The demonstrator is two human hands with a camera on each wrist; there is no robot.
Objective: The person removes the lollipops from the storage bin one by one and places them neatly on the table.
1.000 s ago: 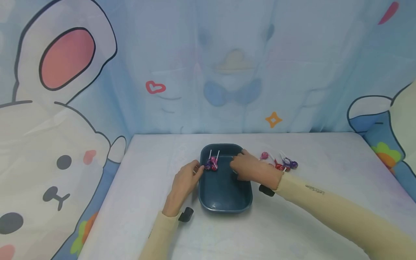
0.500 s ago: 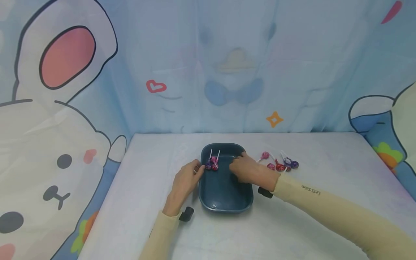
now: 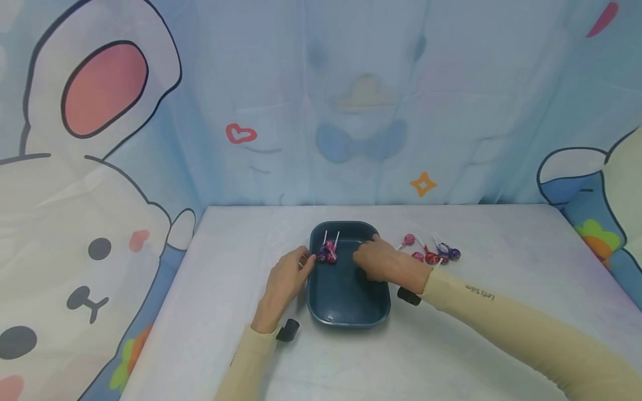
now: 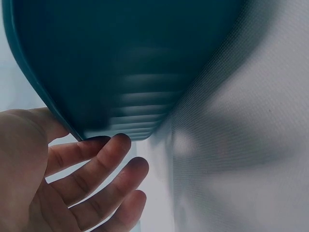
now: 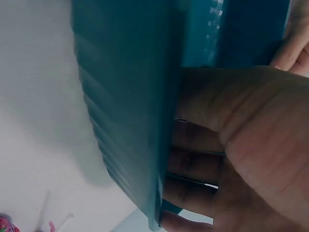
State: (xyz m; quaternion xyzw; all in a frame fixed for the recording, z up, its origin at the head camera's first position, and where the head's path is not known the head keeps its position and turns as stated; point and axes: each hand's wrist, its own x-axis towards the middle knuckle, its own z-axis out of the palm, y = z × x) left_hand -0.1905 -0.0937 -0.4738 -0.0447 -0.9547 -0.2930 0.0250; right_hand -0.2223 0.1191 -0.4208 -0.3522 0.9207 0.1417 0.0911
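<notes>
A dark blue-green rectangular tray (image 3: pixel 347 303) stands on the table with a small cluster of lollipops (image 3: pixel 329 253) at its left side, sticks pointing away. At the tray's left rim, my left hand (image 3: pixel 286 278) pinches the edge; in the left wrist view the thumb goes over the rim and fingers (image 4: pixel 113 150) lie along the outer wall. My right hand (image 3: pixel 378 260) reaches over the right rim, fingers down inside the tray. Its fingertips are hidden by the hand in the head view and by the tray wall in the right wrist view, so whether they hold anything does not show.
Several more lollipops (image 3: pixel 431 258) in pink, red and purple wrappers lie on the white-covered table (image 3: pixel 241 250) right of the tray, close by the right wrist. A printed cartoon curtain (image 3: pixel 281 167) hangs behind the table's far edge.
My right hand has shifted slightly left and lower into the tray; white stick ends seen beside it earlier no longer show. The left hand and the tray have stayed put.
</notes>
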